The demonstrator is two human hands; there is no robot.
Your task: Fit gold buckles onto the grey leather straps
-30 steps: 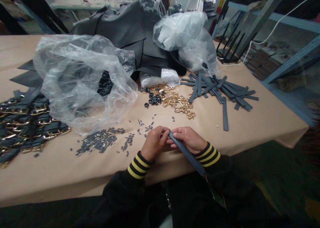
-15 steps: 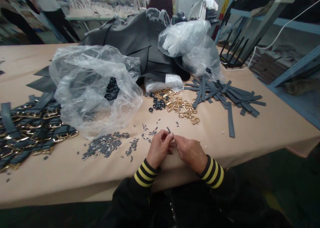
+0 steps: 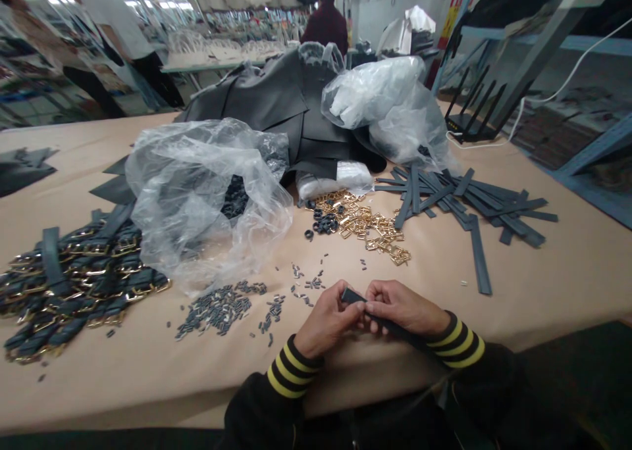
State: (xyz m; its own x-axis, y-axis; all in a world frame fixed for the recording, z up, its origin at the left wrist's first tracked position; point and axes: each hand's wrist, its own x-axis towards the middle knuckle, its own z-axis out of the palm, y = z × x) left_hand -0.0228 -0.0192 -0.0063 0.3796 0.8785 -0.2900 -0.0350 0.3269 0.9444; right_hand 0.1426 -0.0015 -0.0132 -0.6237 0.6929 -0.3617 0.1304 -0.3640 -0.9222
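Observation:
A dark leather strap (image 3: 354,297) runs between my hands at the table's front edge, its far end angled up to the left. My left hand (image 3: 332,318) pinches it close to that end. My right hand (image 3: 402,307) grips it just behind, with the rest of the strap passing under the palm toward my sleeve. Both sets of fingers are closed and nearly meet. Left of my hands lies a heap of small dark cut pieces (image 3: 217,312). Beyond my hands are gold buckles (image 3: 375,229) and small black loops (image 3: 324,224).
Loose straps (image 3: 478,206) lie at the right. A clear plastic bag (image 3: 207,193) stands left of centre, beside a pile of straps with gold buckles (image 3: 74,285). Dark leather sheets (image 3: 266,95), another bag (image 3: 380,95) and a router (image 3: 469,124) are farther back. People stand beyond the table.
The strap has swung from nearly edge-on to lying broad side up, slanting down to the right. My hands have moved slightly right, and the view has tilted up.

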